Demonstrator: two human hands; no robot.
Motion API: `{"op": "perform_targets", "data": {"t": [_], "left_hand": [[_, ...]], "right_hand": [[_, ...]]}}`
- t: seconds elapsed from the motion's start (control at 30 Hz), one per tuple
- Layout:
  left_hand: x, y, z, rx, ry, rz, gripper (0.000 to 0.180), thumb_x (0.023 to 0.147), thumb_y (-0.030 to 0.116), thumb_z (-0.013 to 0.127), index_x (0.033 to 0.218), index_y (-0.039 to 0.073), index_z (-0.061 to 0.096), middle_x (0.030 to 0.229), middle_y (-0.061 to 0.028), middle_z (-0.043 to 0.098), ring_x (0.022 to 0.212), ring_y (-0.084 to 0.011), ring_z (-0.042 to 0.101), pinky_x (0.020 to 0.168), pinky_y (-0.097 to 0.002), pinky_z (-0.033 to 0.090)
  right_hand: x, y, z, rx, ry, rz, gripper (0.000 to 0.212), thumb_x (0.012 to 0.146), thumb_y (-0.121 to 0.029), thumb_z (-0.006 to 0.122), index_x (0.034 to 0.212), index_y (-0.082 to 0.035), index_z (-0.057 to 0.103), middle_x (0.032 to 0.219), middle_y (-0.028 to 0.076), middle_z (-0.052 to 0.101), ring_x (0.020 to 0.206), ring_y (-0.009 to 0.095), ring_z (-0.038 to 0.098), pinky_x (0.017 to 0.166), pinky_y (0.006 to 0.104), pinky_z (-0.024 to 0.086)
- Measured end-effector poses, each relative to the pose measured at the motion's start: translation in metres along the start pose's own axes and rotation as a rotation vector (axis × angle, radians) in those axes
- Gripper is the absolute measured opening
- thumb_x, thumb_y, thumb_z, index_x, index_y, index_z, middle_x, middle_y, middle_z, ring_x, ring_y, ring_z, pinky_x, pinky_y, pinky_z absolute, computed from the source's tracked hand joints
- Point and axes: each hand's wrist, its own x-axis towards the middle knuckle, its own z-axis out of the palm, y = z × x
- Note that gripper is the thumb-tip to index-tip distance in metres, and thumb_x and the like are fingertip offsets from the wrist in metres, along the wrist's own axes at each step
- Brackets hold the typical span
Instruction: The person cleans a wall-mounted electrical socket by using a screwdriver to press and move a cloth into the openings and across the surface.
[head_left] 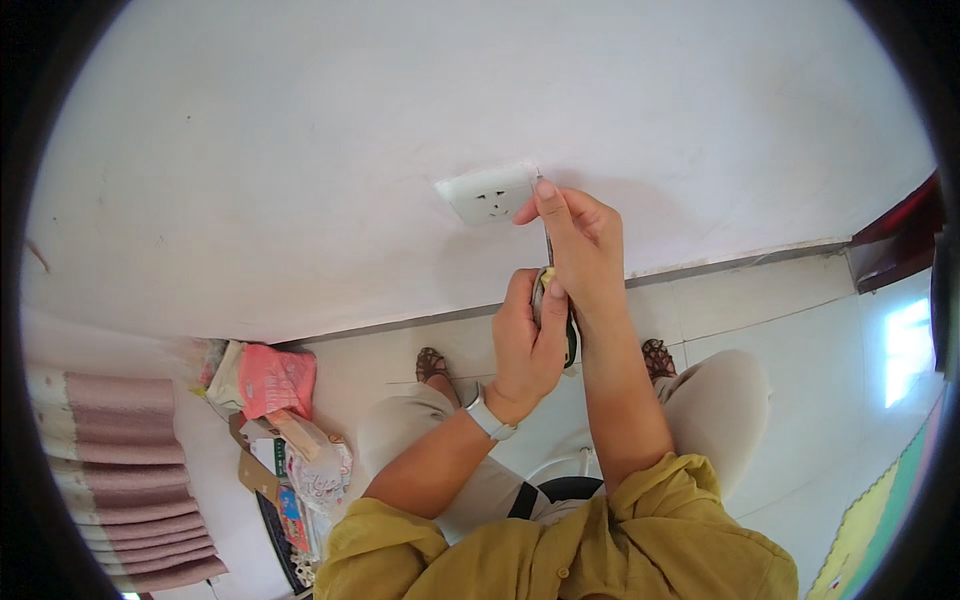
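A white wall socket (490, 197) is fixed on the pale wall, with dark slots in its face. My right hand (588, 240) is at the socket's right edge, thumb and fingers pinched round the thin metal shaft of what looks like a screwdriver (549, 250). A small tip shows just above the thumb; whether it touches the plate I cannot tell. Below it, my left hand (528, 335) is closed round the tool's handle, where bits of yellow and dark green show. Fingers hide most of the handle. A watch with a pale band (490, 415) is on my left wrist.
A wall (300, 200) rises ahead, with a grey skirting strip (440, 318) above the tiled floor (720, 295). On the left are a pink bag (277, 380), a cardboard box (258, 470) with packages, and a striped curtain (130, 470). Dark red furniture (900, 240) stands at right.
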Motion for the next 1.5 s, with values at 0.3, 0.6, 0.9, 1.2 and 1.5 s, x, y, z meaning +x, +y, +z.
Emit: {"op": "perform_targets", "data": {"t": [0.3,0.6,0.9,1.2,1.5], "left_hand": [[-0.006,0.006,0.007,-0.161,-0.004,-0.049,0.023,0.096,0.023,0.048,0.094,0.0,0.049,0.073,-0.002,0.052,0.065,-0.0067,0.045,0.058,-0.0233,0.038],[-0.01,0.004,0.013,-0.128,0.02,-0.117,0.023,0.095,0.022,0.049,0.095,0.0,0.05,0.072,-0.0036,0.053,0.064,-0.0075,0.046,0.057,-0.0248,0.04],[-0.003,0.002,0.014,-0.133,0.069,-0.012,0.02,0.096,0.02,0.047,0.097,-0.001,0.049,0.07,-0.0065,0.054,0.062,-0.0103,0.049,0.057,-0.027,0.041],[-0.01,-0.003,0.009,-0.041,0.041,-0.014,0.016,0.094,0.015,0.048,0.099,0.0,0.049,0.07,-0.0083,0.054,0.06,-0.0131,0.05,0.056,-0.0285,0.041],[-0.006,-0.002,0.01,-0.025,0.035,0.043,0.02,0.093,0.018,0.052,0.099,-0.001,0.049,0.069,-0.0085,0.054,0.058,-0.0138,0.05,0.054,-0.0292,0.041]], "right_hand": [[0.008,-0.005,-0.009,-0.058,-0.11,0.159,0.035,0.092,-0.028,0.055,0.069,-0.002,0.063,0.064,0.001,0.058,0.061,0.007,0.041,0.063,0.0245,0.034],[0.007,-0.007,-0.007,0.032,-0.101,0.122,0.037,0.092,-0.027,0.055,0.067,-0.001,0.063,0.063,0.0,0.057,0.06,0.005,0.039,0.058,0.0226,0.034],[0.007,-0.013,-0.001,-0.041,-0.086,0.117,0.036,0.092,-0.027,0.056,0.069,-0.001,0.064,0.063,-0.002,0.057,0.058,0.005,0.037,0.056,0.0219,0.032],[0.003,-0.002,-0.006,-0.004,-0.109,0.112,0.033,0.092,-0.025,0.056,0.073,0.0,0.065,0.073,0.005,0.064,0.069,0.01,0.05,0.07,0.0267,0.04],[0.003,-0.004,-0.008,0.124,-0.089,0.103,0.036,0.093,-0.028,0.054,0.072,0.0,0.064,0.073,0.006,0.063,0.069,0.011,0.05,0.074,0.0268,0.041]]}}
